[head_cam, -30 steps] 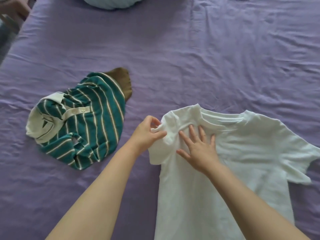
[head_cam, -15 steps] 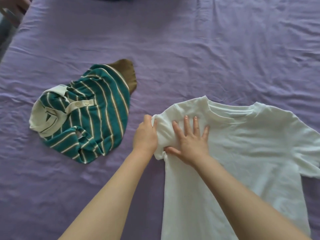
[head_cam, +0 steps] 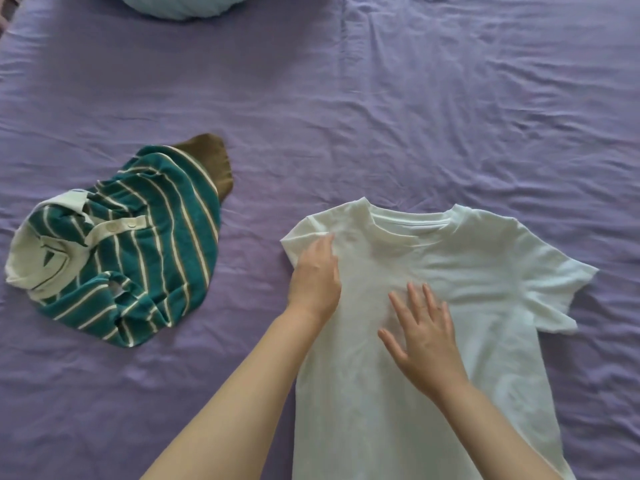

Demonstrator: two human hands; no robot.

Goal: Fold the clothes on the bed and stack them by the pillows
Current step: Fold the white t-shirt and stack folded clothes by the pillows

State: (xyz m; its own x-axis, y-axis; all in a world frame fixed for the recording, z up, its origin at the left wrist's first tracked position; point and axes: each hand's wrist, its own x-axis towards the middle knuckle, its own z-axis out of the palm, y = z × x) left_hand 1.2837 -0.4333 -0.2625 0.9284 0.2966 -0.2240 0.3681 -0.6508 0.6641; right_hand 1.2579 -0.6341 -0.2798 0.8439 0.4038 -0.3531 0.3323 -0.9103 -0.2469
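My right hand [head_cam: 424, 336] lies flat on the chest of the white T-shirt [head_cam: 467, 271], fingers straight and spread, palm down, holding nothing. At its 10 o'clock my left hand [head_cam: 317, 277] rests on the same shirt at the left shoulder, fingers straight and together over the sleeve that is folded inward; no pinch visible. The T-shirt lies face up on the purple bedsheet [head_cam: 450, 98], collar at 12 o'clock, hem running off the near edge of view, right sleeve spread out at 3 o'clock. Well apart at 9 o'clock sits a crumpled green striped polo shirt [head_cam: 138, 258], with a brown garment [head_cam: 211, 157] partly under its far edge. Farthest, at 11 o'clock, a pale blue pillow [head_cam: 183, 5], cut by the frame.
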